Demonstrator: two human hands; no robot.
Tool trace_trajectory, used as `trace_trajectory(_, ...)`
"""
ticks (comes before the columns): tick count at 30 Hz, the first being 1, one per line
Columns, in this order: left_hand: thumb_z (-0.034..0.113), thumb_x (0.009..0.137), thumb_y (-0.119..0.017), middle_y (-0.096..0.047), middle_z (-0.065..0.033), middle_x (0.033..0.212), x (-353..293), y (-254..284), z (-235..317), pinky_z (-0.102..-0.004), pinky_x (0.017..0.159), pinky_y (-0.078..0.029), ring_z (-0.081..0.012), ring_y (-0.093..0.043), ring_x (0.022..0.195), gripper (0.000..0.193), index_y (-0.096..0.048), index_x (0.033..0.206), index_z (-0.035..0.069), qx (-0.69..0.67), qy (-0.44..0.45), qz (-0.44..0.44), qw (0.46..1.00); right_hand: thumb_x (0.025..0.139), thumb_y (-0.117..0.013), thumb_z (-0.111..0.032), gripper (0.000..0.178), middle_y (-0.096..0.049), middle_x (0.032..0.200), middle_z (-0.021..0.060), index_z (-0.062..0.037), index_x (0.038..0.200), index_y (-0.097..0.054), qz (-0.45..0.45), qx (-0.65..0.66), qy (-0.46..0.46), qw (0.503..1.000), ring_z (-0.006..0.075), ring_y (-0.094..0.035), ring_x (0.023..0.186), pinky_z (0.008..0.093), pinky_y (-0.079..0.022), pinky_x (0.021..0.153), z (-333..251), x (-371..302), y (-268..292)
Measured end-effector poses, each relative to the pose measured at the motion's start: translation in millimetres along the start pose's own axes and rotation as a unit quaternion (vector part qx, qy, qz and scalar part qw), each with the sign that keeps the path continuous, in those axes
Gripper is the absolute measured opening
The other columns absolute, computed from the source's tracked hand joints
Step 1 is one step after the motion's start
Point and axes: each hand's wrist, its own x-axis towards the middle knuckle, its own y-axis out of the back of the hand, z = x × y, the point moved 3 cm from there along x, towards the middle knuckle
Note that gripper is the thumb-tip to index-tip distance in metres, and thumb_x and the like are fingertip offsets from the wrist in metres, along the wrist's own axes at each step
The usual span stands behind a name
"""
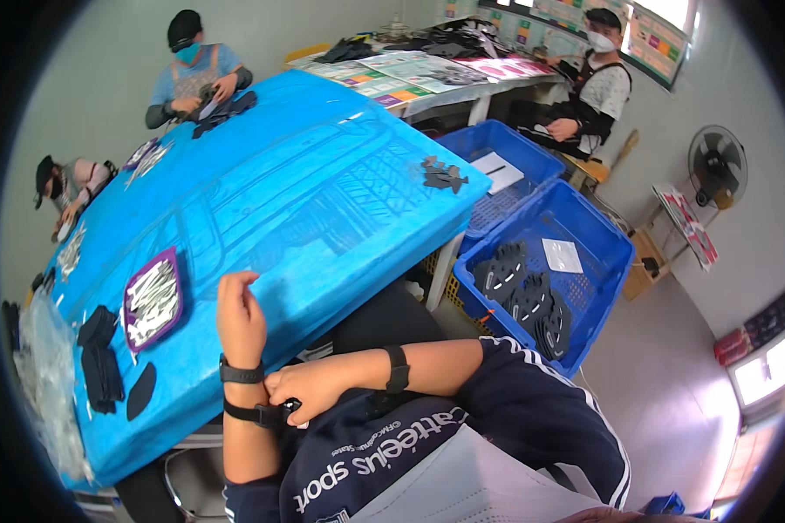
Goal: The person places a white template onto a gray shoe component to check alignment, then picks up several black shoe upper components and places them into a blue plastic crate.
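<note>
My left hand (240, 318) is raised over the near edge of the blue-covered table (262, 200), fingers loosely extended and holding nothing. Its wrist wears a black band (242, 373), with a second black strap (251, 413) lower on the forearm. Closed at that lower strap, my right hand (310, 389) grips it beside a small dark buckle or device (290, 406); its fingertips are partly hidden. Another black band (398, 369) circles my right wrist. Closest to my left hand on the table is a purple tray (180, 292) filled with white strips.
Black flat pieces (101, 357) and clear plastic (48, 375) lie at the table's left. Grey cut pieces (445, 175) sit near its right corner. Blue crates (615, 261) stand right, one holding black pieces (519, 292). Several people work around; a fan (717, 164) stands far right.
</note>
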Motion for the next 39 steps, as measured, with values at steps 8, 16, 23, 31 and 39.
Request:
trace_trajectory(8, -0.006, 0.076, -0.053, -0.06, -0.0114, 0.094, -22, -12, 1, -0.0423, 0.065, -0.048, -0.0331, -0.061, 0.08, 0.02, -0.06, 0.091, 0.005, 0.135, -0.06, -0.109, 0.983, 0.082, -0.065, -0.02, 0.028, -0.07, 0.097, 0.0099, -0.0012, 0.103, -0.067, -0.067, 0.189, -0.114, 0.973, 0.0218, -0.062, 0.093, 0.0338, -0.047, 0.081, -1, -25, 26)
trace_trajectory(16, 0.015, 0.075, -0.061, -0.057, -0.0089, 0.088, -47, -69, -16, -0.0422, 0.068, -0.047, -0.0304, -0.058, 0.08, 0.014, -0.059, 0.087, 0.01, 0.128, -0.175, -0.344, 0.914, 0.089, -0.055, -0.008, 0.014, -0.069, 0.089, 0.0134, 0.0011, 0.094, -0.063, 0.132, 0.573, -0.231, 0.775, 0.0189, -0.069, 0.079, 0.0329, -0.055, 0.063, 13, -28, 41)
trace_trajectory(23, 0.014, 0.077, -0.061, -0.061, -0.0105, 0.091, -42, -55, -20, -0.039, 0.074, -0.047, -0.0318, -0.058, 0.087, 0.017, -0.064, 0.093, 0.008, 0.036, -0.131, -0.415, 0.899, 0.091, -0.048, -0.021, 0.028, -0.07, 0.091, 0.0185, 0.0003, 0.1, -0.064, 0.078, 0.62, -0.203, 0.754, 0.0253, -0.071, 0.079, 0.036, -0.058, 0.064, 30, -47, 41)
trace_trajectory(31, 0.005, 0.098, -0.048, -0.058, -0.0049, 0.093, -51, -26, 28, -0.0265, 0.076, -0.047, -0.0115, -0.055, 0.083, 0.018, -0.055, 0.115, 0.004, -0.306, 0.274, -0.278, 0.868, 0.085, -0.049, -0.011, 0.04, -0.066, 0.112, 0.0171, 0.0067, 0.119, -0.058, -0.068, 0.687, -0.052, 0.722, 0.0219, -0.065, 0.101, 0.0361, -0.052, 0.087, 26, -55, 1)
trace_trajectory(39, 0.001, 0.095, -0.052, -0.057, -0.0069, 0.099, -65, 11, 104, -0.0263, 0.087, -0.041, -0.0121, -0.052, 0.091, 0.019, -0.049, 0.113, 0.001, -0.425, 0.215, -0.194, 0.858, 0.072, -0.059, 0.006, 0.041, -0.065, 0.109, 0.0164, 0.0013, 0.112, -0.06, -0.11, 0.067, 0.062, 0.99, 0.0264, -0.06, 0.106, 0.0339, -0.045, 0.09, 7, -53, -10)
